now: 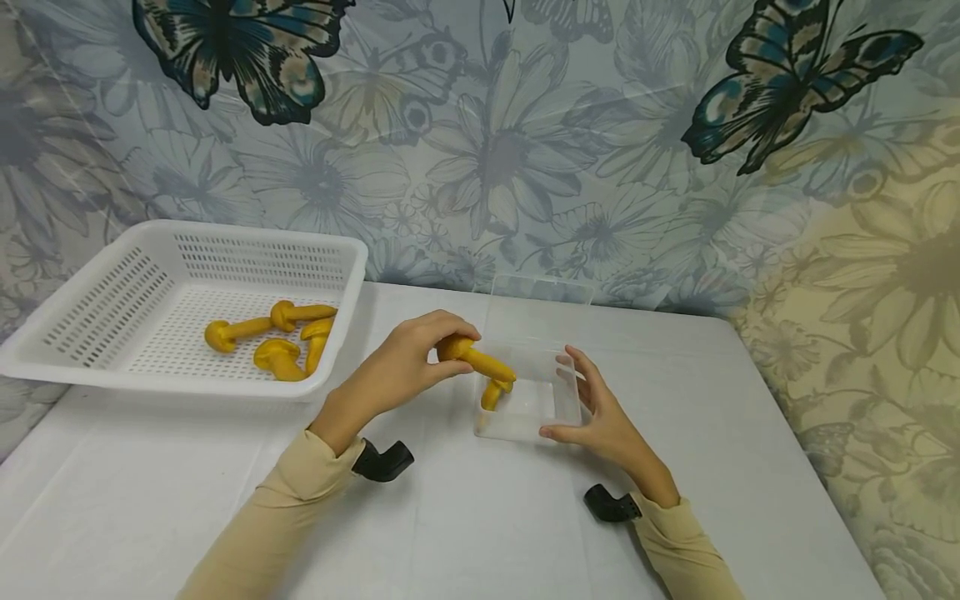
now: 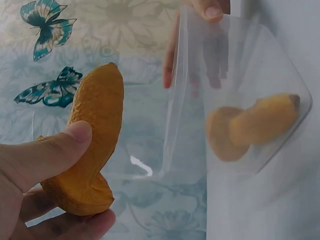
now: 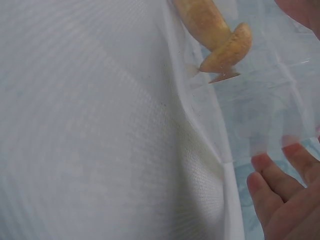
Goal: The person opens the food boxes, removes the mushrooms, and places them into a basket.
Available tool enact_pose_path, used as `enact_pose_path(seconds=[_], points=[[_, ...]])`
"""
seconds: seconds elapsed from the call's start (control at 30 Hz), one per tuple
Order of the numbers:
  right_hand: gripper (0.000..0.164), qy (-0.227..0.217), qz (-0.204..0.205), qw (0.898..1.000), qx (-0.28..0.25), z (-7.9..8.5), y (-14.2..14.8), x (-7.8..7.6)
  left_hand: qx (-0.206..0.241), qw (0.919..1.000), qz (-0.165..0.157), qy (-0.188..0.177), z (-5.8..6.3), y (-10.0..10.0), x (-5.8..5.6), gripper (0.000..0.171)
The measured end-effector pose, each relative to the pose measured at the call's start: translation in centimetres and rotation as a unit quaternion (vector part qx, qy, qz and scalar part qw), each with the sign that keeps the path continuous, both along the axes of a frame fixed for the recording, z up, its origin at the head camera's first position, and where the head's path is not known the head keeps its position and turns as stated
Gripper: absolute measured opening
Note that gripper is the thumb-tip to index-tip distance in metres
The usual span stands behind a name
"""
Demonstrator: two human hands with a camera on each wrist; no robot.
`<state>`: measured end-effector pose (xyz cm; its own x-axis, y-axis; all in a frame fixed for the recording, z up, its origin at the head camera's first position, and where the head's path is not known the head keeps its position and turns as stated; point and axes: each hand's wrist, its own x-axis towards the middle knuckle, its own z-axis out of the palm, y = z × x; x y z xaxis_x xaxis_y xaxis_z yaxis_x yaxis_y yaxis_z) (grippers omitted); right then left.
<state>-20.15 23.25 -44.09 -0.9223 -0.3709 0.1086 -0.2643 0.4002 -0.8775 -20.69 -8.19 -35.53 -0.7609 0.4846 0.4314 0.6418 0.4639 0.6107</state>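
My left hand (image 1: pixel 408 358) holds a yellow mushroom (image 1: pixel 483 360) by its cap, thumb on the near side, its stem slanting over a clear plastic box (image 1: pixel 528 429). In the left wrist view the thumb presses on this mushroom (image 2: pixel 97 137) and fingers support it from below. Another yellow mushroom (image 1: pixel 491 396) lies inside the box at its left side, its cap and stem showing through the wall in the left wrist view. At the box's right side, my right hand (image 1: pixel 603 425) grips it, thumb at the near corner and fingers along the far part.
A white perforated basket (image 1: pixel 150 382) stands at the left, with several yellow mushrooms (image 1: pixel 277 358) in its right half. The box's clear lid (image 1: pixel 540 312) stands open behind it, towards the patterned wall covering (image 1: pixel 510 150). A white cloth (image 1: pixel 450 517) covers the table.
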Motion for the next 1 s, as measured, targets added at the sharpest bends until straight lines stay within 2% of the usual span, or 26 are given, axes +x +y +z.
enact_pose_path(seconds=[0.6,0.73,1.0], points=[[0.115,0.009,-0.003,1.0,0.003,-0.3,0.1,0.0,0.006,0.9962,0.084,0.02,0.5,-5.6,0.8,0.036],[0.115,0.007,-0.002,1.0,0.003,-0.2,0.0,0.0,-0.001,0.9946,0.1,0.029,0.5,-6.6,0.8,0.037],[0.115,0.009,-0.005,1.0,0.002,-0.2,0.0,0.0,-0.016,0.9911,0.129,0.026,0.2,-8.6,0.8,0.037]])
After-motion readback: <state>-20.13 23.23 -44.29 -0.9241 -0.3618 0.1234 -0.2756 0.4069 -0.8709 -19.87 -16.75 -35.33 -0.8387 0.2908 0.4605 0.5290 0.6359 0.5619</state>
